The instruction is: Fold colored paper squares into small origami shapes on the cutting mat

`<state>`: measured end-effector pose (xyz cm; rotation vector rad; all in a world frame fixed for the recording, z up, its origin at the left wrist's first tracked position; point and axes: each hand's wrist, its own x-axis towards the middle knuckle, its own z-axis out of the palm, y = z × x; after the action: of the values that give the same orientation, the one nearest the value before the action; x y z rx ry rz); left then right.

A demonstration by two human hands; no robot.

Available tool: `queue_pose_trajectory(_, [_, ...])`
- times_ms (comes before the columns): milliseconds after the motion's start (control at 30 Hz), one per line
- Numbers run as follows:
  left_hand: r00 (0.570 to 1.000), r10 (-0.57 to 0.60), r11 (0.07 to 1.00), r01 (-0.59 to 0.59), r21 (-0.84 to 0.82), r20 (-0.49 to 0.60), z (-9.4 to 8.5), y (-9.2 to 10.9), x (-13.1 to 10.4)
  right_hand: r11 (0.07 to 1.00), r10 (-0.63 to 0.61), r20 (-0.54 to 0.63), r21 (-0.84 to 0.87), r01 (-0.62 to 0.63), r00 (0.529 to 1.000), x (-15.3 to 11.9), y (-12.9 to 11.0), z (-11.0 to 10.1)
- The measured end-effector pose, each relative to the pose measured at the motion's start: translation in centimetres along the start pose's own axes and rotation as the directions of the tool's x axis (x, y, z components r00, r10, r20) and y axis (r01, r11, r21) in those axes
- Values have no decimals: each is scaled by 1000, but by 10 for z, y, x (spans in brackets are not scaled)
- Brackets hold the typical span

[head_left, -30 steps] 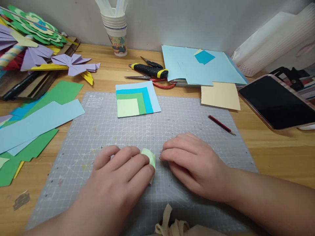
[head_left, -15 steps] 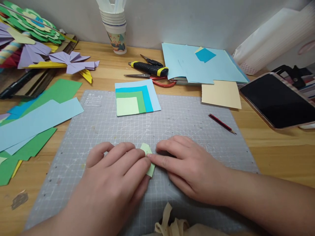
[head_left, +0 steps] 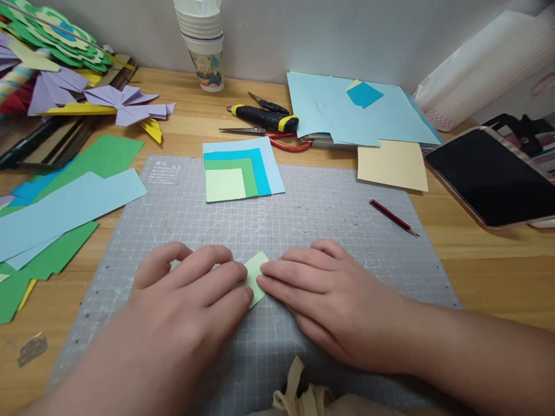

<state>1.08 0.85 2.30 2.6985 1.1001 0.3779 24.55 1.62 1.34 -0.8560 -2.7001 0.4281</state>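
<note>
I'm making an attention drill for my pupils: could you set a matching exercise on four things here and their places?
1. Pale green slip
2. Pencil
3. Dark-screened device
4. Cup stack

A. On the mat
B. Near the wall
C. Touched by left hand and right hand
D. Right of the mat

Pairs: 1-C, 2-A, 3-D, 4-B

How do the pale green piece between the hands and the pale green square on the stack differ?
The pale green piece is partly covered by fingers; the pale green square is untouched. The piece sits slanted over the mat; the square lies on green paper, near edge roughly level. Both share a similar color.
</note>
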Motion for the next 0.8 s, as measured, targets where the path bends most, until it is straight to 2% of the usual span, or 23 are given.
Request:
queue_pose_trajectory(167, [1000,-24,999,24,-29,-10,1,1,2,1000,-2,35,-13,2,999,-1,-1,-3])
queue_pose_trajectory(367, [999,-47,998,46,-44,-7,0,2,0,1000,6,138,2,-6,990,0,-3,-10])
queue_pose_trajectory(467, [998,-61,996,59,-67,-29,-1,3,2,999,20,89,40,-23,996,-1,-3,-10])
queue_pose_trajectory(567, [991,-129,982,124,-140,-27,0,3,7,995,21,45,93,-25,999,-4,-2,-9])
queue_pose_trajectory(667, [977,-212,954,212,-211,21,2,1,12,992,27,30,122,-30,999,-5,0,-9])
queue_pose_trajectory(800, [954,-288,934,299,-198,82,5,0,14,995,14,41,101,-18,999,-5,1,-10])
